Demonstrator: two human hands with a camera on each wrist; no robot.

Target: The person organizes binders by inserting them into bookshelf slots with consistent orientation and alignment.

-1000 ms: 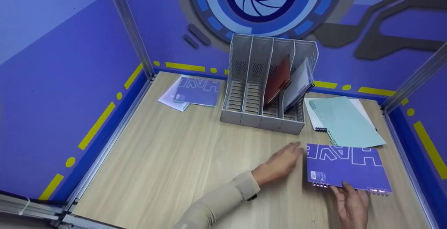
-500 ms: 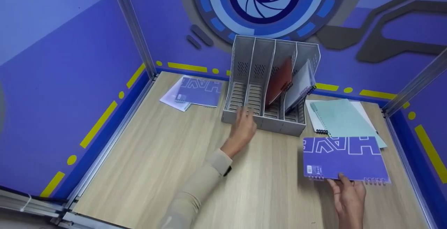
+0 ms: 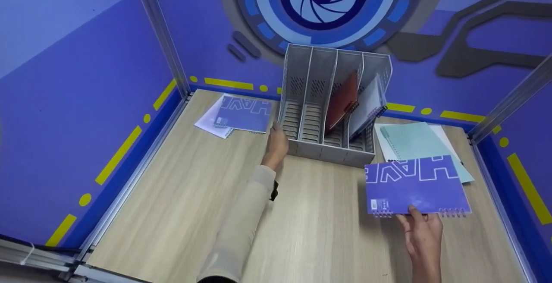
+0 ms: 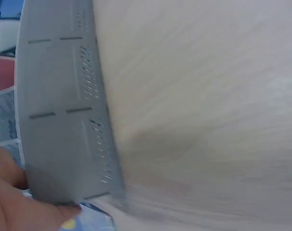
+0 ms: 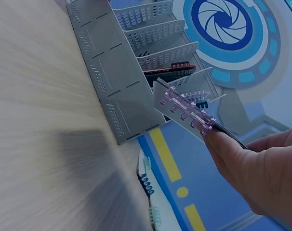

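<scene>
The step in hand seems to be the placing of a notebook into a rack, at the part where it is carried and the rack is kept steady. The right hand [image 3: 424, 235] pinches the purple notebook [image 3: 409, 190] at its ring edge, with the thumb on the cover; this notebook is in the air above the table [image 3: 319, 231], in front of the green notebook [image 3: 407, 138]. The left hand [image 3: 276, 145] grips the near left corner of the grey rack [image 3: 330, 152]. In the rack, the red notebook [image 3: 343, 104] leans in the third compartment from the left, and the white notebook [image 3: 364, 108] in the fourth. In my judgement, the next move calls for turning the purple notebook upright on edge and aligning it with one compartment, without hitting the dividers.
</scene>
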